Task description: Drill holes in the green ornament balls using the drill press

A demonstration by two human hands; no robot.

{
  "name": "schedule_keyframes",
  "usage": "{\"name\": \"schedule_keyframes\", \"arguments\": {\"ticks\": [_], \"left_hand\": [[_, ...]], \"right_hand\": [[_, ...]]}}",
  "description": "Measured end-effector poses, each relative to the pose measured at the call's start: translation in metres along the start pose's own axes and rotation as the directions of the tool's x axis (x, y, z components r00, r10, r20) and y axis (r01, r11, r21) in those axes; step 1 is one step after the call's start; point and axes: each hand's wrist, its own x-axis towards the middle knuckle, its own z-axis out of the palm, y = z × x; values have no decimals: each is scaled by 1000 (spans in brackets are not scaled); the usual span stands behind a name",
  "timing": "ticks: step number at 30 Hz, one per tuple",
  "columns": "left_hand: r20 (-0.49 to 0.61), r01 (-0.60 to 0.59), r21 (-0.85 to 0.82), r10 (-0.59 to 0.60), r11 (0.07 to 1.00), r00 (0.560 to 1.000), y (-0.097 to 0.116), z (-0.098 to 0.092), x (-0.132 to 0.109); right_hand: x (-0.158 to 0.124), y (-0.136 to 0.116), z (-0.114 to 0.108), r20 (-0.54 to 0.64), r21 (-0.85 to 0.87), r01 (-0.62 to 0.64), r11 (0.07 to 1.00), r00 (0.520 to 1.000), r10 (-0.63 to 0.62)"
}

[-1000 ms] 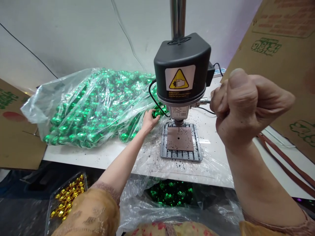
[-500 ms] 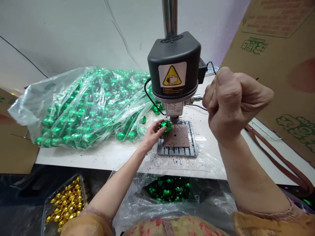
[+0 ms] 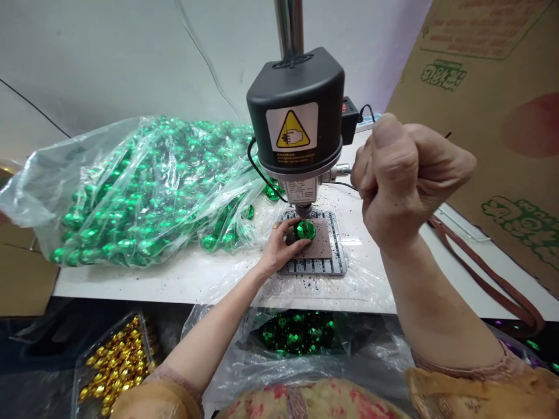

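Observation:
Between thumb and fingers, my left hand (image 3: 279, 247) holds a shiny green faceted ball (image 3: 304, 230) under the chuck (image 3: 304, 210) of a small drill press (image 3: 296, 116). The ball is over the brown square board (image 3: 321, 247) on the slotted metal base (image 3: 338, 256). My right hand (image 3: 408, 180) is closed in a fist at the press's feed handle (image 3: 342, 169), the rest of which the fingers hide. The drill bit does not show behind the ball.
A clear plastic bag (image 3: 117, 192) of green balls lies left on the white table (image 3: 131, 285). Below the edge are an open bag of green balls (image 3: 301, 334) and a tub of gold balls (image 3: 116, 366). A cardboard box (image 3: 493, 134) and brown strap (image 3: 476, 262) are at right.
My left hand has brought the green ball rightward and down, from beside the drill to under the chuck over the board. My right hand stays closed at the handle. The view has shifted slightly.

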Motion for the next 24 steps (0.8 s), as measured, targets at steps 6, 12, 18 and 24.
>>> {"name": "schedule_keyframes", "arguments": {"ticks": [6, 12, 18, 24], "left_hand": [[67, -43, -56, 47, 997, 997, 5, 6, -6], [42, -59, -78, 63, 995, 997, 7, 10, -5], [51, -48, -107, 54, 993, 997, 6, 10, -6], [57, -50, -111, 57, 993, 997, 5, 10, -6]], "right_hand": [[1, 1, -1, 23, -2, 19, 1000, 1000, -19], [-3, 5, -2, 17, 3, 72, 997, 997, -72], [-14, 5, -7, 34, 15, 128, 992, 991, -128], [-18, 11, -6, -10, 33, 219, 975, 976, -218]]}}
